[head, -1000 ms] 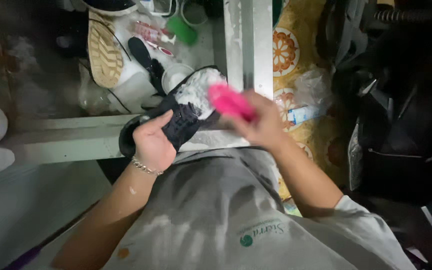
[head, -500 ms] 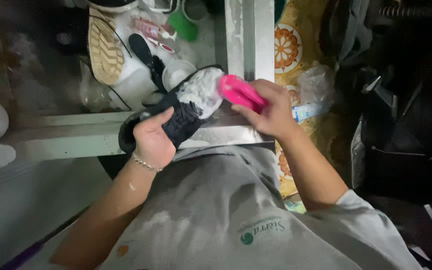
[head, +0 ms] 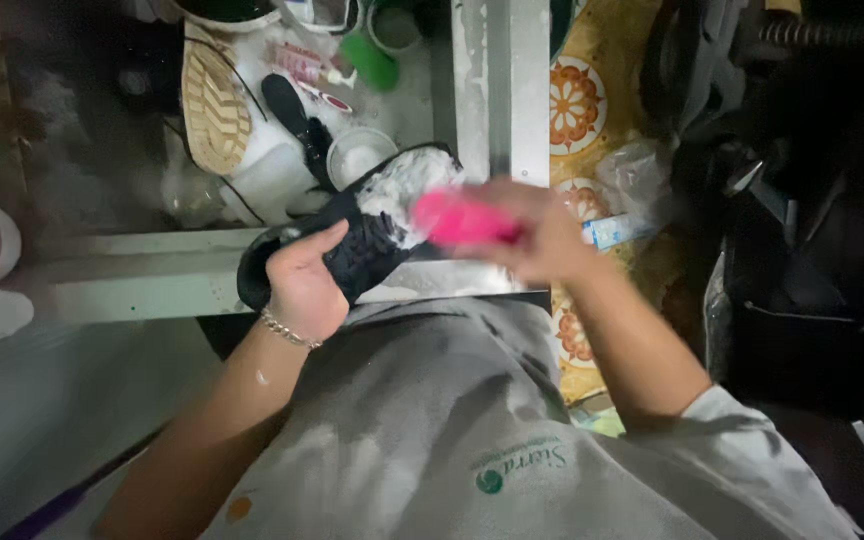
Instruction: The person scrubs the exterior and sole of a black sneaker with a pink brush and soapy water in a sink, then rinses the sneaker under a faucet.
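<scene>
My left hand [head: 304, 280] grips a black shoe [head: 362, 240] at its heel end and holds it tilted over my lap. White foam covers the shoe's toe part [head: 402, 185]. A pink brush [head: 457, 218] is in my right hand [head: 542, 232], pressed against the foamy toe; both are blurred by motion. A thin bracelet [head: 287, 330] circles my left wrist. I wear a grey shirt [head: 432, 430].
A white shoe with a tan sole [head: 217, 105] lies in a wet basin area with a small white bowl [head: 357, 155], a green cup [head: 370, 60] and a dark brush [head: 292, 115]. A metal frame [head: 502, 80] runs up the middle. Patterned cloth [head: 577, 100] and dark bags [head: 802, 250] lie right.
My right hand has slid the pink brush back and forth over the shoe's foamy toe. My left hand keeps the shoe in about the same place.
</scene>
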